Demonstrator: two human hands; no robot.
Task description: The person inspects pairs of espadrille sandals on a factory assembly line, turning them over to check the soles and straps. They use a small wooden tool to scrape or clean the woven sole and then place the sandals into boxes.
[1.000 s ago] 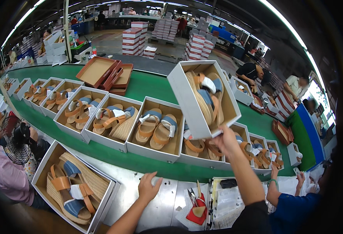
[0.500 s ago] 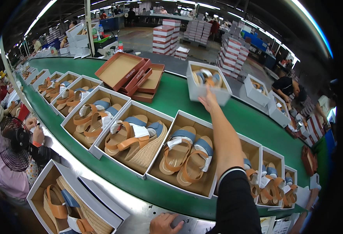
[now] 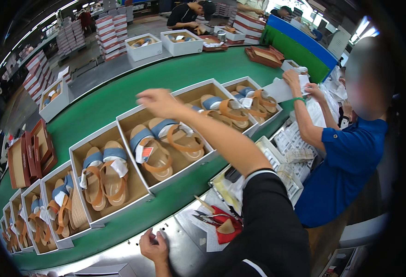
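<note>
My right hand reaches out over a white shoebox with a pair of tan and blue sandals in it. Its fingers are stretched to the left, slightly blurred, and I see nothing in them. On the metal ledge rests my left hand, fingers bent and thumb apart, with no object visible in it. More lidless boxes of sandals stand in a row on the green conveyor belt. A single white box of sandals sits at the belt's far edge, left of my right hand.
Red-brown box lids are stacked at the left of the belt. Pliers and a red cloth lie near my right sleeve. To the right, a co-worker in a blue shirt handles white paper. Two sandal boxes stand beyond the belt.
My view has swung to the right. My right hand has let go of the white box at the far edge and now hovers over the row of boxes. My left hand stays on the ledge.
</note>
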